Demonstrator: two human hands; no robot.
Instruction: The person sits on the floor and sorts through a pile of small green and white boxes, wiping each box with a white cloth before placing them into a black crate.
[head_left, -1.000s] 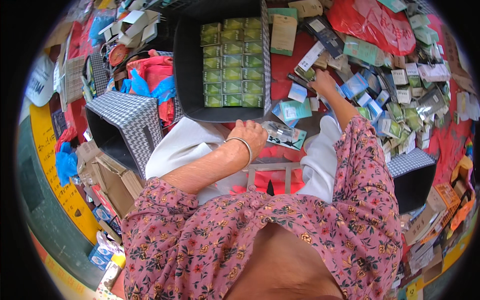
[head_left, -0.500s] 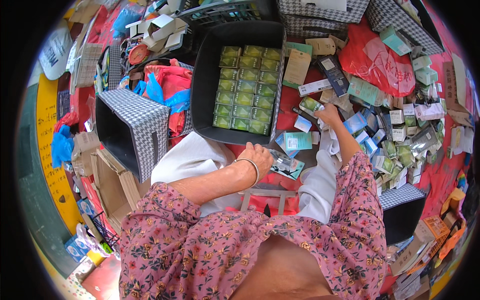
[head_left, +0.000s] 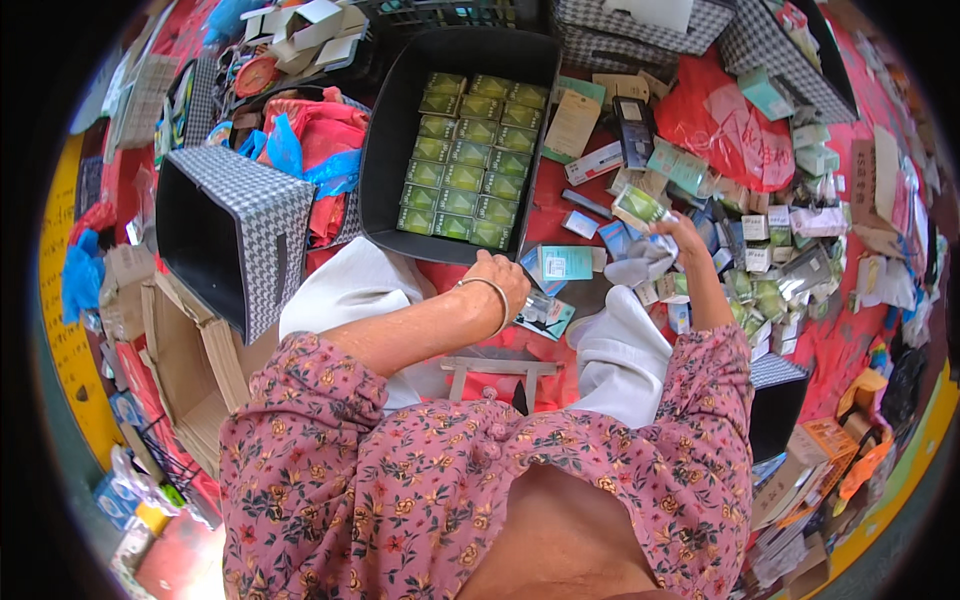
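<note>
My left hand [head_left: 497, 276], with a thin bangle on the wrist, rests with curled fingers at the near edge of a black bin [head_left: 383, 140]. The bin holds neat rows of green packets [head_left: 462, 160]. A teal box [head_left: 566, 262] lies just right of that hand, and a flat packet [head_left: 545, 315] lies under the wrist. My right hand [head_left: 682, 238] is raised over the heap of small boxes and grips a small green and white box [head_left: 638, 205]. A crumpled pale wrapper [head_left: 638, 266] hangs below it.
A houndstooth-patterned bin [head_left: 250, 215] stands open at the left, beside a cardboard box [head_left: 190, 370]. Red bags [head_left: 735, 125] and several loose boxes and packets [head_left: 790, 250] cover the red floor at the right. More patterned bins [head_left: 640, 35] stand at the back. White trousers cover my knees.
My right hand has drawn back from the heap with the small green and white box. My left hand has stayed by the black bin's edge. The view has shifted a little.
</note>
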